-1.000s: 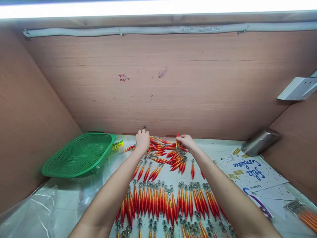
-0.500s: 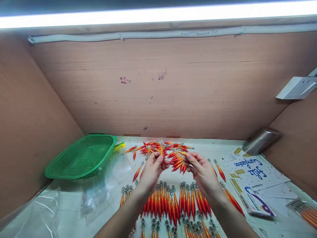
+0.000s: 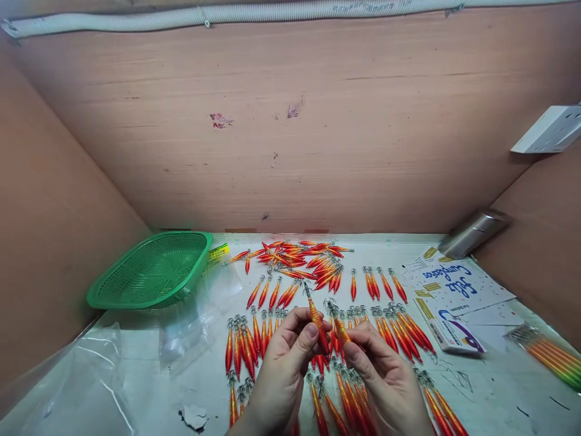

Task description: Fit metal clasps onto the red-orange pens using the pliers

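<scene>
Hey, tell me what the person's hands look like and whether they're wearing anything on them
Both the left hand and the right hand are bare: no gloves, rings or markings show. The lower picture edge cuts the arms off; no sleeves are visible.

2 hands (image 3: 281,372); 2 held lures (image 3: 316,318), one each; loose lures (image 3: 353,286) dozens, overlapping, exact count unclear; 1 green basket (image 3: 152,266), 8:30; 1 metal cylinder (image 3: 474,234), 3 o'clock; 1 white socket (image 3: 547,130), 2:30; 1 small box (image 3: 447,327), 4 o'clock.
</scene>
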A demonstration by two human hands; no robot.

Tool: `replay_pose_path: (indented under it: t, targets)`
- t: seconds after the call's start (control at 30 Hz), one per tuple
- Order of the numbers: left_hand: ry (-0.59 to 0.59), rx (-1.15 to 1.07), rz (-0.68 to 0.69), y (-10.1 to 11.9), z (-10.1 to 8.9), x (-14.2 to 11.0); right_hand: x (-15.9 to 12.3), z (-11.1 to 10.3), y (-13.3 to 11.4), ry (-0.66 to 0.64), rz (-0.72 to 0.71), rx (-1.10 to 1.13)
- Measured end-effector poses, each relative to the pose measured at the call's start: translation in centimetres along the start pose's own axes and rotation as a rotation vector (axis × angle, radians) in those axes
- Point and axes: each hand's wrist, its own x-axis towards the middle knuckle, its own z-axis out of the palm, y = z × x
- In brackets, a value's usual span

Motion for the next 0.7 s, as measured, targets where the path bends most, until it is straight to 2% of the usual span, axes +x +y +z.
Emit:
replay_pose_path:
  t: [0.33, 0.7]
  targets:
    - [-0.102, 0.068, -0.037, -0.18, -0.08, -0.78, -0.96, 0.18, 0.36, 0.017, 0.103, 0.149]
    - [-0.095, -0.012, -0.05, -0.12, 0.11, -0.86, -1.16, 0.35, 0.12, -0.051, 0.173, 0.234]
